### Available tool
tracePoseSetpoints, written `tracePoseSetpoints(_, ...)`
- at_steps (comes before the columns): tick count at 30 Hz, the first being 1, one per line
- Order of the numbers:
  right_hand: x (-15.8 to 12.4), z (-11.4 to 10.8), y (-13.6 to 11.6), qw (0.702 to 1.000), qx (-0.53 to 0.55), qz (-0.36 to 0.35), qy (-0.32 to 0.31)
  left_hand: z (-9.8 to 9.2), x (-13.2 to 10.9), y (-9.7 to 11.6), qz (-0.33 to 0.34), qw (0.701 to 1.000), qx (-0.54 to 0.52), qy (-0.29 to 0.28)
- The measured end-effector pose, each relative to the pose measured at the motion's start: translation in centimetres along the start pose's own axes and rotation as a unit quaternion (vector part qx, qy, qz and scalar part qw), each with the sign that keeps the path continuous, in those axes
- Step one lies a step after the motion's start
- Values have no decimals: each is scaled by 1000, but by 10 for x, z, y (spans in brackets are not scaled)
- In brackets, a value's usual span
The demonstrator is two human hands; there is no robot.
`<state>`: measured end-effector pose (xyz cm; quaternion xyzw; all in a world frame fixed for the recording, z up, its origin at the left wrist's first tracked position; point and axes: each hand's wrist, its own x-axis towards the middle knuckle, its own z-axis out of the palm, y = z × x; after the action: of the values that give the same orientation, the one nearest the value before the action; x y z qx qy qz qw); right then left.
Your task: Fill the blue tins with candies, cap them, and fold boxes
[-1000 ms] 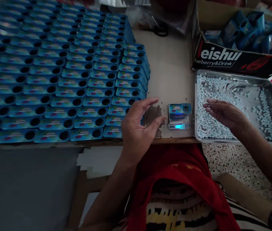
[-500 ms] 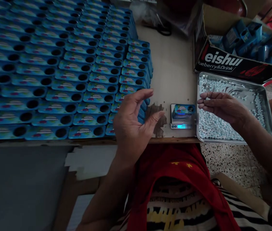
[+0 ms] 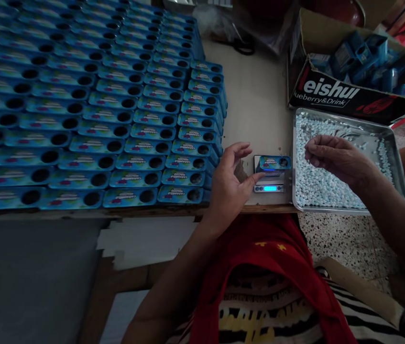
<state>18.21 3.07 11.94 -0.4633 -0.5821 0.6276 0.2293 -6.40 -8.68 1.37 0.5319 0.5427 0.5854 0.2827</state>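
A small blue box (image 3: 275,163) with a dark round hole at one end lies on a small digital scale (image 3: 258,188), whose display glows blue. My left hand (image 3: 231,179) is open just left of the scale, its thumb tip close to the box's near side; I cannot tell whether they touch. Over a metal tray (image 3: 331,209) of small pale blue and white pellets (image 3: 326,188), my right hand (image 3: 342,160) is closed, thumb and fingertips pressed together. What it pinches, if anything, is hidden.
Rows of similar blue boxes (image 3: 96,145) cover the table's left side. Behind the tray stands a black printed carton (image 3: 345,102) with more blue boxes inside. Dark scissors (image 3: 244,45) and clear plastic lie at the back. The wooden table edge (image 3: 267,209) runs before me.
My left hand has moved right, from the rows of boxes to the scale. My right hand has shifted slightly right over the tray, and its fingers have curled in more.
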Motion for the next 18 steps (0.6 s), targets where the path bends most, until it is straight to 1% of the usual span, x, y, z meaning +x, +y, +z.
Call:
tracePoseSetpoints(3, -3, -19, 6, 995, -86, -38, 14, 19, 1, -25, -42, 999, 3, 2)
tracePoseSetpoints(5, -5, -30, 19, 980, -177, -75, 52, 31, 6, -35, -69, 997, 24, -29)
tracePoseSetpoints(7, -6, -35, 39, 962, -228, -99, 109, 40, 15, -35, -71, 994, 52, -71)
tracePoseSetpoints(8, -7, -34, 51, 963, -214, -95, 130, 44, 19, -30, -51, 992, 71, -88)
tracePoseSetpoints(9, -7, -30, 63, 973, -168, -79, 140, 48, 24, -22, -13, 990, 96, -102)
tracePoseSetpoints(11, -7, -18, 83, 992, -5, -22, 125, 54, 33, -1, 96, 973, 164, -129)
tracePoseSetpoints(12, -6, -11, 91, 990, 88, 9, 109, 58, 37, 10, 149, 958, 199, -143)
tracePoseSetpoints(14, -5, 3, 100, 966, 243, 56, 74, 64, 43, 27, 223, 926, 253, -167)
tracePoseSetpoints(16, -4, 12, 102, 938, 334, 80, 44, 69, 47, 34, 244, 910, 283, -177)
tracePoseSetpoints(18, -5, 15, 100, 921, 378, 87, 25, 72, 50, 30, 225, 912, 294, -175)
